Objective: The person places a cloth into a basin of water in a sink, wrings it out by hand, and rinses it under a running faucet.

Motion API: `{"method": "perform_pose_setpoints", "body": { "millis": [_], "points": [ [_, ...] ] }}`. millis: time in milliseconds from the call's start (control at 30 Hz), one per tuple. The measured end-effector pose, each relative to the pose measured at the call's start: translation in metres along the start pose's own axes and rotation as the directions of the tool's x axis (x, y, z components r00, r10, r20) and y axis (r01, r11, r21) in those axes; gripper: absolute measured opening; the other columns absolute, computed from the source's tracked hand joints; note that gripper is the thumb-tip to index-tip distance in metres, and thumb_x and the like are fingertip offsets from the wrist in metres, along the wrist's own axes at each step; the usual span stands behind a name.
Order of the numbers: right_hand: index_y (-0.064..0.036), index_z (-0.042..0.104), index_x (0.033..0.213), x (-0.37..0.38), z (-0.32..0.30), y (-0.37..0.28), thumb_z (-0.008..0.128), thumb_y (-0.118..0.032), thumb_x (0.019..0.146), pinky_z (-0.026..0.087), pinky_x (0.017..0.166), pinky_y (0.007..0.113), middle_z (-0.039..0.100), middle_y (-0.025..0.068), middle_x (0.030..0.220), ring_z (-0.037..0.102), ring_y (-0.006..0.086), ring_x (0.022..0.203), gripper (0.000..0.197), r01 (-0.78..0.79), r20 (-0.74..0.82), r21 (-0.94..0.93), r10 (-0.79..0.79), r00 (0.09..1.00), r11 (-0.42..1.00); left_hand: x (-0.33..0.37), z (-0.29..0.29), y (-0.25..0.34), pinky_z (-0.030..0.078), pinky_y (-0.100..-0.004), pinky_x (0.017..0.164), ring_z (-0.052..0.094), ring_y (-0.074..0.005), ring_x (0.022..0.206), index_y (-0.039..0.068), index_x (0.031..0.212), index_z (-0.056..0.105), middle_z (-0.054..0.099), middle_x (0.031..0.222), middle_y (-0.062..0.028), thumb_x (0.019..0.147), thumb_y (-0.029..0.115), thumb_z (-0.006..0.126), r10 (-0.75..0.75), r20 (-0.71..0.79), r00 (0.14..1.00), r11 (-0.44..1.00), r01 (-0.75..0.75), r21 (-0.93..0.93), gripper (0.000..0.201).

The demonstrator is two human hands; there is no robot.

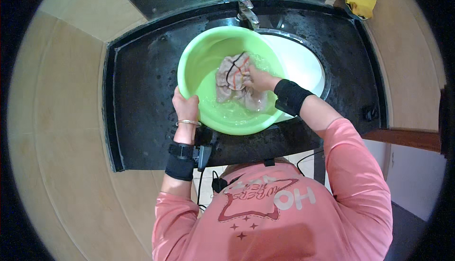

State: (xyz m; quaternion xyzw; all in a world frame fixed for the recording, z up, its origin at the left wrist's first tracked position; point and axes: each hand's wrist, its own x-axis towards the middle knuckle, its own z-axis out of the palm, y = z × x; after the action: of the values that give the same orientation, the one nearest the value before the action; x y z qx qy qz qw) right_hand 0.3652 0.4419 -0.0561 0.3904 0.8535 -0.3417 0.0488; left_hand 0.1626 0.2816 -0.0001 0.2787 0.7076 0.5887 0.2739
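Though crumpled, cloth (231,77) lengthwise toward the lower right

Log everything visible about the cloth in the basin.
The cloth is beige-pink, with thin dark and orange lines across its upper part. It looks like soft fabric, probably wet. It lies crumpled in the green basin, amid bubbly water, its folds bunched and its lower part spread out. The right hand touches its right side; whether the fingers grip it is unclear.
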Motion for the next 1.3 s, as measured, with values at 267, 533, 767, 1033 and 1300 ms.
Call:
{"method": "perform_pose_setpoints", "body": {
  "millis": [267,533,767,1033,1300],
  "points": [
    [0.0062,0.046,0.111,-0.038,-0.030,0.024,0.057,-0.020,0.080,0.048,0.073,0.041,0.062,0.0234,0.090,0.061,0.0364,0.086,0.042,-0.116,0.005,-0.237,0.120,0.993,0.965,-0.047,0.038,0.049,0.026,-0.0379,0.104,0.037,-0.0353,0.121,-0.005,0.120,0.043,0.041,0.125,-0.0242,0.067,-0.009,0.045,0.574,0.122,0.810,0.679,-0.554,0.482,0.054],
    [-0.0003,0.054,0.110,-0.022,-0.032,0.021,0.068,-0.025,0.071,0.049,0.077,0.038,0.062,0.0217,0.096,0.062,0.0302,0.089,0.048,0.073,0.270,-0.352,0.027,0.962,0.933,-0.031,0.127,-0.046,0.026,-0.0383,0.103,0.031,-0.0373,0.126,0.006,0.136,0.031,0.030,0.136,-0.0254,0.067,0.027,0.069,-0.319,0.170,0.932,0.941,0.291,0.172,0.082],
    [-0.0058,0.057,0.108,-0.004,-0.002,0.022,0.060,-0.044,0.076,0.047,0.080,0.039,0.060,0.0223,0.102,0.060,0.0352,0.089,0.050,0.234,-0.200,-0.018,-0.233,0.952,0.972,-0.015,0.157,-0.079,0.033,-0.0409,0.098,0.038,-0.0292,0.121,0.011,0.137,0.025,0.037,0.132,-0.0135,0.075,0.048,0.060,-0.390,0.398,0.830,0.685,0.551,-0.478,0.080],
    [-0.0005,0.060,0.100,-0.032,-0.001,-0.056,0.055,-0.038,0.084,0.048,0.072,0.033,0.064,0.0164,0.091,0.062,0.0259,0.080,0.041,0.108,-0.173,0.603,-0.003,0.985,0.790,-0.010,0.144,-0.067,0.047,-0.0392,0.074,0.055,-0.0232,0.087,0.016,0.098,0.053,0.056,0.094,-0.0052,0.084,0.052,0.034,-0.425,0.477,0.770,0.258,0.608,-0.751,0.043],
    [-0.0091,0.065,0.089,-0.036,-0.017,-0.073,0.051,-0.037,0.082,0.048,0.067,0.038,0.065,0.0130,0.083,0.062,0.0301,0.075,0.032,0.263,-0.394,0.314,-0.126,0.910,0.912,-0.014,0.150,-0.040,0.048,-0.0336,0.071,0.057,-0.0179,0.081,0.013,0.093,0.054,0.057,0.088,-0.0003,0.087,0.041,0.042,-0.255,0.416,0.873,0.385,0.486,-0.784,0.030]
  ]
}}
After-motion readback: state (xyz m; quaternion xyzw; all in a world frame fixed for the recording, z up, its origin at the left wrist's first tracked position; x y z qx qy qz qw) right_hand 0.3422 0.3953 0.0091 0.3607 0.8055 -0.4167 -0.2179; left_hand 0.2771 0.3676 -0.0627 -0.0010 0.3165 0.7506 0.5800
